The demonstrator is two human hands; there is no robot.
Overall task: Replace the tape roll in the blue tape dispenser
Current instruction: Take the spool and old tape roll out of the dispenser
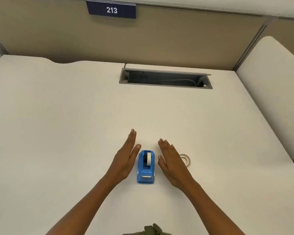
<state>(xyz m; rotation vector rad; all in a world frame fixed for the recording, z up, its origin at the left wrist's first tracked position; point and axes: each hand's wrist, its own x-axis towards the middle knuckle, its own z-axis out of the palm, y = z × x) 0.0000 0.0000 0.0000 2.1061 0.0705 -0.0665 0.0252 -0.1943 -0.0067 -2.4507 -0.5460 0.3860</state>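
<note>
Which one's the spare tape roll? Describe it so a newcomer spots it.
On the white desk, find the blue dispenser between the two hands. Just past the right hand, partly hidden by it, the spare roll lies flat. It is a pale loose ring, not mounted in the dispenser.

The blue tape dispenser (146,167) looks like smooth, slightly glossy plastic, with a small shiny metal strip at its near end. The desk (58,116) is matt and smooth. The spare roll (186,159) looks glossy, translucent.
</note>
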